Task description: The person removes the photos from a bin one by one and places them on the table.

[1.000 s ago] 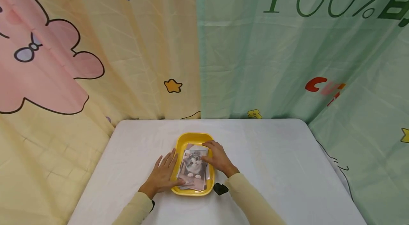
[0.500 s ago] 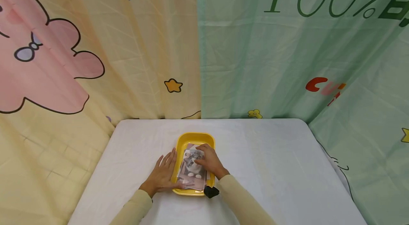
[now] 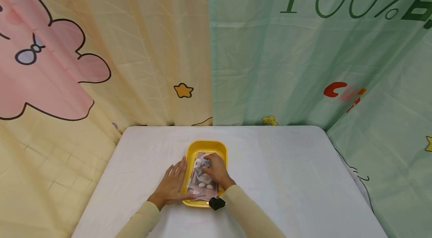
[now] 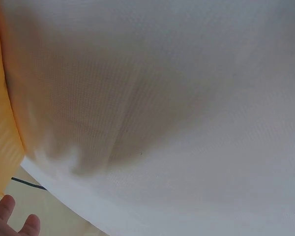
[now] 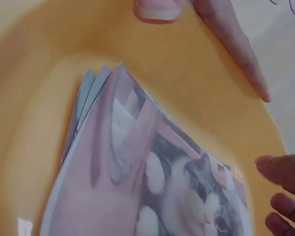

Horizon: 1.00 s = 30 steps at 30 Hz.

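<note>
A stack of cat photos [image 3: 204,189] lies inside a yellow tray [image 3: 221,147] on the table. In the right wrist view the top photo [image 5: 123,196] shows a grey-and-white cat, with more photo edges fanned beneath it. My left hand [image 3: 171,183] rests against the tray's left side, fingers straight along the rim and thumb reaching over the near left corner. Over the right part of the photos arches my right hand [image 3: 216,170], hiding some of them. Its fingertips [image 5: 280,169] are near the stack's far end, fingers loosely bent with nothing between them.
The tray stands on a white-covered table [image 3: 287,170]. Behind it hang a yellow curtain [image 3: 158,42] and a green curtain [image 3: 249,61] with printed figures. A black device [image 3: 217,203] at my right wrist overlaps the tray's near right corner.
My right hand has shifted left from the tray's right rim to over the photos, its wrist device moving with it. My left hand and the tray have stayed almost still.
</note>
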{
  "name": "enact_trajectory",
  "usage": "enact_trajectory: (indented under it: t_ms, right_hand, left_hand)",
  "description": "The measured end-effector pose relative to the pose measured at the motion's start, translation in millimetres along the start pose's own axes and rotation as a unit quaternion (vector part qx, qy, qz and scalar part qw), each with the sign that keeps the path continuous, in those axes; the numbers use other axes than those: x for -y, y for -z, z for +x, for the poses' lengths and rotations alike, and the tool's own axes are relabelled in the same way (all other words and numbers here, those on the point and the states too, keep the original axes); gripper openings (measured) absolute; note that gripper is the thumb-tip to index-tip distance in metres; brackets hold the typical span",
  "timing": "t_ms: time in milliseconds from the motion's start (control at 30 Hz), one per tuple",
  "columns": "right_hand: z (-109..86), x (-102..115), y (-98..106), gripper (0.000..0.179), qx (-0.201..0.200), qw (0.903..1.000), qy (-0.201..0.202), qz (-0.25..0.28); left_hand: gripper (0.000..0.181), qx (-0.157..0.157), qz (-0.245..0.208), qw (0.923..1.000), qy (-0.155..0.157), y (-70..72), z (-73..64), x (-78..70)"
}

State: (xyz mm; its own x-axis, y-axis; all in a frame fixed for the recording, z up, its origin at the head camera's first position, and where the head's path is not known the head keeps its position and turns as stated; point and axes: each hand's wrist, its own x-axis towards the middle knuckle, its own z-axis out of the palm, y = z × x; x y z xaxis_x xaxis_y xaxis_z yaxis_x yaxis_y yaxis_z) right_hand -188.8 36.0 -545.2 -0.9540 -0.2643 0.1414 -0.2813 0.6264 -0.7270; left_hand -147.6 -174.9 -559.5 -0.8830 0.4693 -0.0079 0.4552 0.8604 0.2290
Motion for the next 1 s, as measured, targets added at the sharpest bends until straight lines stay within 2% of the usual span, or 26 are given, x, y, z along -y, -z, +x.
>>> enact_trajectory:
  t_ms: [100, 267, 400, 700, 1000]
  right_hand:
    - [-0.1, -2.4, -7.0, 0.039, -0.008, 1.0, -0.006, -0.002]
    - [2.1, -6.9, -16.8, 0.037, -0.02, 0.999, -0.038, -0.007]
    - [3.1, -9.3, -23.2, 0.035, -0.029, 0.9969, -0.068, -0.026]
    - [2.6, -12.0, -28.0, 0.034, -0.033, 0.9944, -0.088, -0.049]
    - [2.5, -9.4, -26.6, 0.034, -0.01, 0.9941, -0.108, -0.008]
  left_hand:
    - [0.121, 0.002, 0.011, 0.9999, -0.007, -0.3, 0.4, 1.3]
    - [0.122, 0.01, 0.016, 0.9998, -0.009, 1.1, 1.0, 2.3]
    - [0.124, 0.014, 0.012, 0.9998, -0.005, 1.5, 1.1, 2.2]
    - [0.127, 0.027, 0.01, 0.9995, 0.014, 3.1, 1.3, -0.2]
    - [0.127, 0.026, 0.002, 0.9995, 0.016, 3.0, 1.3, -0.6]
